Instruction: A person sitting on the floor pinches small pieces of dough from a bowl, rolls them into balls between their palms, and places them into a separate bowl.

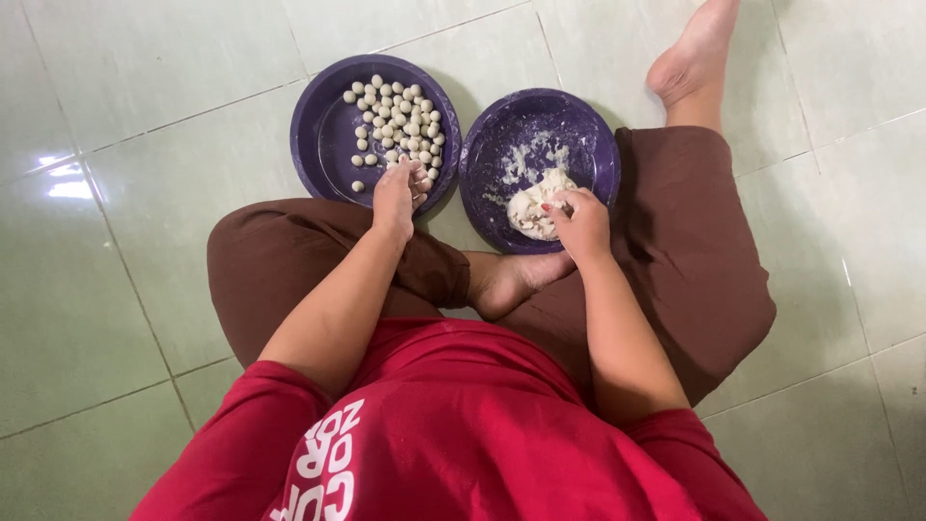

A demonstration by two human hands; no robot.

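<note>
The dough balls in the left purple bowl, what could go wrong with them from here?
The dough balls lie crowded and touching, so they may stick together. The left hand rests at the rim of the left bowl and could squash the nearest ones. The right hand pulls at the dough lump; the right bowl could slide on the smooth tiled floor.

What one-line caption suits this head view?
Seated on a tiled floor, left hand reaches dough balls in one purple bowl; right hand pinches the dough lump.
</note>
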